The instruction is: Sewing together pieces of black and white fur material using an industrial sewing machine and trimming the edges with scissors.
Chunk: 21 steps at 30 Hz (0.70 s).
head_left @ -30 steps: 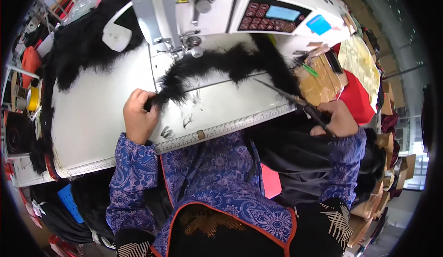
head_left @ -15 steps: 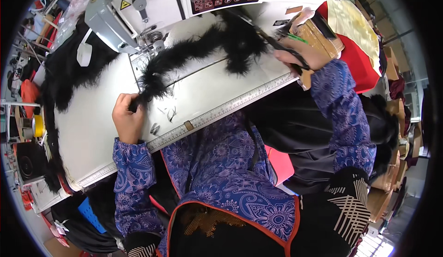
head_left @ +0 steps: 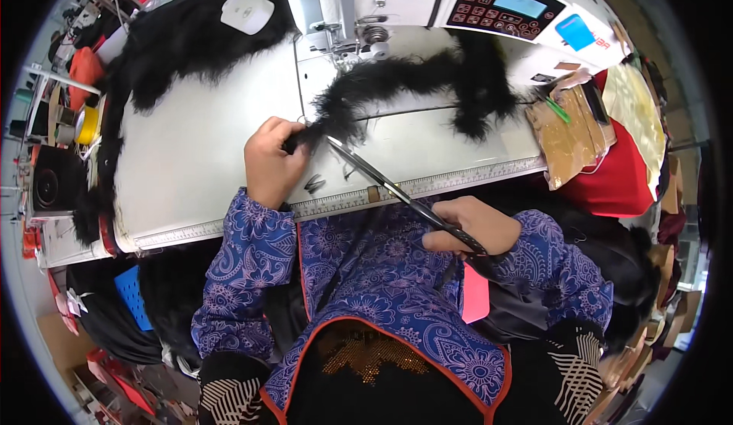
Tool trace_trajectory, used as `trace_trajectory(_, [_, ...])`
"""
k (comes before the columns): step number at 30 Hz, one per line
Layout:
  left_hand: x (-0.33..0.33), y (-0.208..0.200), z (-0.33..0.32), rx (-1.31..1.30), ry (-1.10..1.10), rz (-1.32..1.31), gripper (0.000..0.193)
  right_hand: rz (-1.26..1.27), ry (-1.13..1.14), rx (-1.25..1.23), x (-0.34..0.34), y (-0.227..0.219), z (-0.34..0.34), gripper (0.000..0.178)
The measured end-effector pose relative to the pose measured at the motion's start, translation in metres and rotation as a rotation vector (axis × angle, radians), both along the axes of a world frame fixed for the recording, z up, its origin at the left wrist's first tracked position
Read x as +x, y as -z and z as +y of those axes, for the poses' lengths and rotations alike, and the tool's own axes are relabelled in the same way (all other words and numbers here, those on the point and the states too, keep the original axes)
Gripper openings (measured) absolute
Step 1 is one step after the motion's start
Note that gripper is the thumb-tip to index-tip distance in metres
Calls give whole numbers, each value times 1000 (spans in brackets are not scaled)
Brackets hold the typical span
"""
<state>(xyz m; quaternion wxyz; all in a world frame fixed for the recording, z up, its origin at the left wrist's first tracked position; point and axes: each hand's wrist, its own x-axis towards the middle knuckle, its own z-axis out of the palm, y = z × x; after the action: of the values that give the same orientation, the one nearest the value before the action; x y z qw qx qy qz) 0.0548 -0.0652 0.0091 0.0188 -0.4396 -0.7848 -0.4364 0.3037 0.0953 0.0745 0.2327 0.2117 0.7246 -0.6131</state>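
A strip of fluffy black trim [head_left: 416,76] lies in a bend across the white sewing table [head_left: 206,165]. My left hand [head_left: 273,159] is closed, pinching the near left end of the strip between thumb and fingers. My right hand [head_left: 479,226] grips long-bladed scissors [head_left: 374,174] by their black handles, over the table's front edge. Their blades look nearly together, and the tips reach the trim right beside my left fingers. Small black scraps [head_left: 314,184] lie on the table just under the strip's end.
The sewing machine [head_left: 324,1] and its control panel [head_left: 500,5] stand behind the strip. More black fluffy material [head_left: 191,47] covers the back left. A measuring tape [head_left: 450,177] runs along the front edge. A brown cardboard piece [head_left: 561,150] sits at the right end.
My right hand has brought the scissors from the table's right end to the strip's end. My left hand still pinches the trim. The whole view has shifted, with the table appearing further right.
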Motion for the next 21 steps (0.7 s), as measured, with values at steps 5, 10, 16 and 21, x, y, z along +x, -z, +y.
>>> trace_trajectory(5, [7,0,-2,10,-10,-24,14,-66,-27,-83,-22,4,-4,32])
trace_trajectory(10, [14,-5,-4,-3,11,-24,14,6,9,-40,-28,13,-12,54])
trace_trajectory(16, [21,-5,-3,-23,37,18,14,31,-38,34,-30,16,-10,37])
trace_trajectory(21, [26,-8,0,-39,78,20,13,50,-17,37,-21,15,-4,39])
